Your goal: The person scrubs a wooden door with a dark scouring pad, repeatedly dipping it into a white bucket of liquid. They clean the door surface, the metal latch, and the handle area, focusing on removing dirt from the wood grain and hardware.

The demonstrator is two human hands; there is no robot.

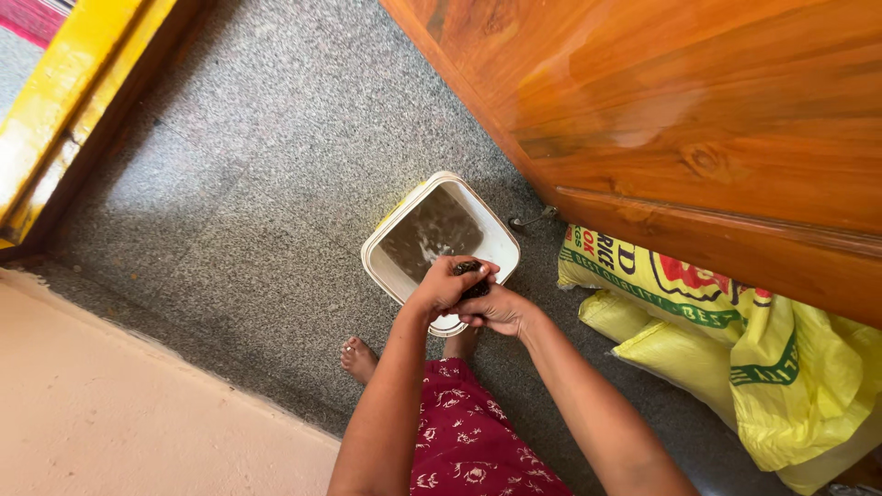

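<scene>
Hands [470, 292] wringing dark cloth [473, 278] over bucket [501, 241] rim.

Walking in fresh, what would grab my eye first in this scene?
Probably the two hands at the centre: the left hand and right hand close together around a small dark wad, right over a square white tub of murky water on the speckled grey floor. Next, the bright yellow sacks slumped at lower right under a glossy wooden door.
</scene>
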